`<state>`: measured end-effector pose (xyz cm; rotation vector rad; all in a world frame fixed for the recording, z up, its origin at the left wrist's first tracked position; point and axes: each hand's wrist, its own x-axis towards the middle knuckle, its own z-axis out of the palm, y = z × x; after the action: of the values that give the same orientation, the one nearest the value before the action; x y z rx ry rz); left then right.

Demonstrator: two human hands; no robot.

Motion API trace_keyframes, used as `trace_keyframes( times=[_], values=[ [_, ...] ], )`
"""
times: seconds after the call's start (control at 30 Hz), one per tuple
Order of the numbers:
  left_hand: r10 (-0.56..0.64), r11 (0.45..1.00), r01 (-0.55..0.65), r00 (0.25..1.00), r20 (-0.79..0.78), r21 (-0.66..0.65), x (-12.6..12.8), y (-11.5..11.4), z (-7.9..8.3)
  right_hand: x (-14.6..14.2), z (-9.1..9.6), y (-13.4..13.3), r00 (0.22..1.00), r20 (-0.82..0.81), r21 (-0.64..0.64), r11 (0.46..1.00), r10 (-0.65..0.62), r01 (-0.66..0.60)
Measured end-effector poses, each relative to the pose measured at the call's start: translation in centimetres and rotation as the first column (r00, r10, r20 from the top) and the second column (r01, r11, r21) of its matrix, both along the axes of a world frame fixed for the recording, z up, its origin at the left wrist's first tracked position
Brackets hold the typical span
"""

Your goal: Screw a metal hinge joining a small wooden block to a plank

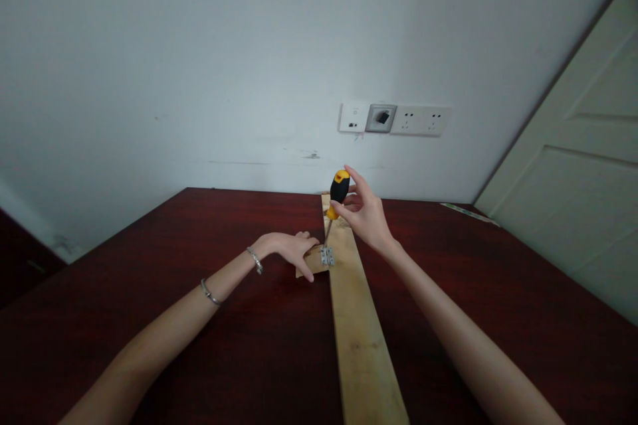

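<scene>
My right hand (366, 212) grips a black and yellow screwdriver (339, 189) by its handle, with the shaft slanting down to a small metal hinge (327, 255). The hinge lies across the joint between a long pale wooden board (361, 339) and a short wooden piece (305, 270) to its left. My left hand (295, 252) rests on the short piece, thumb and fingers spread apart. Whether the screwdriver's tip sits in a screw is too small to tell.
Beneath everything is a dark red tabletop (239, 345), its far edge near a white wall (224, 46). Wall sockets (419, 121) are above the table, one holding a black plug (383, 117). At the right stands a pale panelled door (588, 166), with a thin strip (468, 212) near the table's edge.
</scene>
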<state>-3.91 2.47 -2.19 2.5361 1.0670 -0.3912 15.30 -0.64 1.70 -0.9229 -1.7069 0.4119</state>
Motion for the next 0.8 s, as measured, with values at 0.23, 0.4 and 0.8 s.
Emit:
trace_keyframes(
  times=[0.23, 0.4, 0.8],
  values=[
    [-0.055, 0.998, 0.056, 0.998, -0.021, 0.036, 0.6, 0.4, -1.1, 0.0, -0.3, 0.5, 1.0, -0.02, 0.045, 0.999, 0.015, -0.014],
    [-0.036, 0.999, 0.036, 0.999, -0.027, 0.025, 0.5, 0.5, -1.1, -0.1, -0.4, 0.5, 1.0, -0.012, 0.059, 0.998, 0.018, -0.017],
    [-0.002, 1.0, 0.001, 0.998, -0.061, -0.01, 0.2, 0.4, -0.4, -0.2, -0.6, 0.6, 0.999, -0.022, 0.059, 0.998, 0.029, -0.028]
  ],
)
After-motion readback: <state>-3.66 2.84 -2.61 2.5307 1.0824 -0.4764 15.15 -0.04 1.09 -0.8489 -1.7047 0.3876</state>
